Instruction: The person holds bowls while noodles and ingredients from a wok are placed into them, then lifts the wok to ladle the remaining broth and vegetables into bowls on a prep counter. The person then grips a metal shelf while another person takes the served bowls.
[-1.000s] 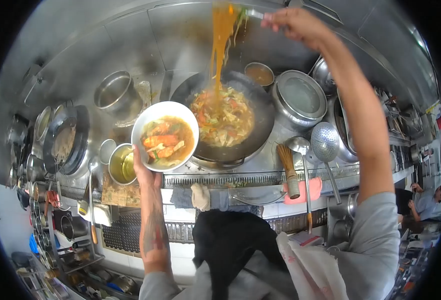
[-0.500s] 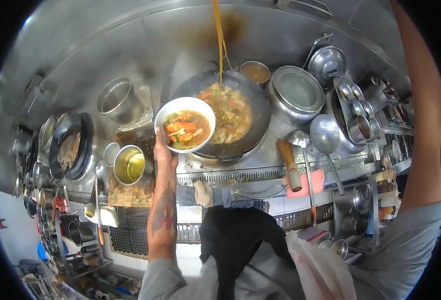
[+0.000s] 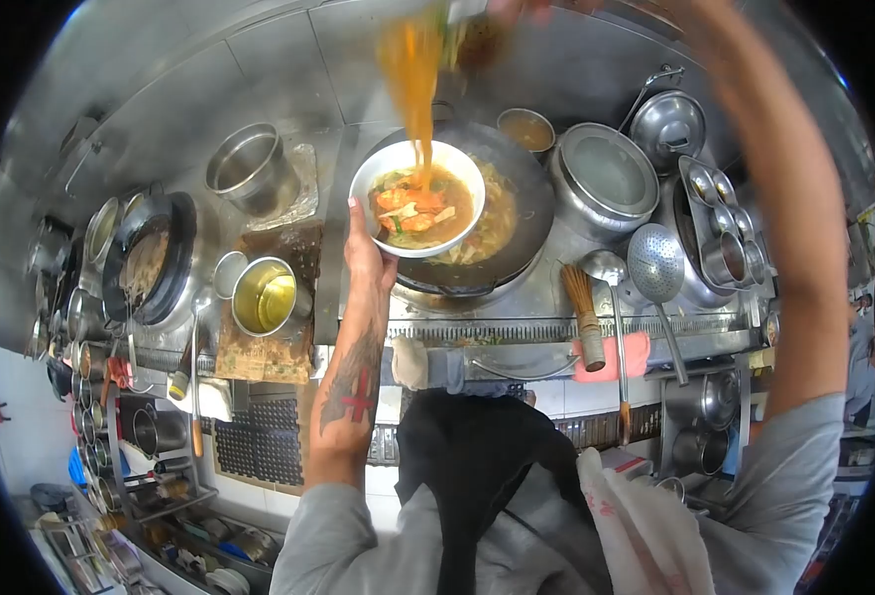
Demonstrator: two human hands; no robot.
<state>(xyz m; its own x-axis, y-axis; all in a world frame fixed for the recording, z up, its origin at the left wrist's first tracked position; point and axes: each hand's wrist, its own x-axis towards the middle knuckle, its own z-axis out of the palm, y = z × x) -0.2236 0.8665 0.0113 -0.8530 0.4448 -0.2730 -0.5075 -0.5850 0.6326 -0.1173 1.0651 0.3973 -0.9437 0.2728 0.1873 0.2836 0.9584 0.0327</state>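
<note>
My left hand (image 3: 366, 253) is closed on the side of a white bowl (image 3: 363, 203), with the thumb along its rim. In the bowl are broth and orange-red pieces of food (image 3: 412, 210). Long orange strands that look like noodles (image 3: 412, 74) hang from above, and their lower ends reach into the bowl. My right hand (image 3: 528, 8) is raised at the top edge, smeared by motion and partly cut off. What it holds cannot be made out. Behind and partly under the bowl is a dark wok (image 3: 526, 218) with vegetables and broth in it.
Left of the bowl stand a pot of yellow liquid (image 3: 265, 297) and a deep steel pot (image 3: 249, 169). To the right are a lidded pot (image 3: 611, 174), a bamboo brush (image 3: 584, 317), a ladle (image 3: 606, 268) and a perforated skimmer (image 3: 655, 263). Another wok (image 3: 181, 268) sits far left.
My left hand has brought the bowl right and up, under the hanging strands. The strands have come out of the wok into the bowl. My right hand has come into view at the top.
</note>
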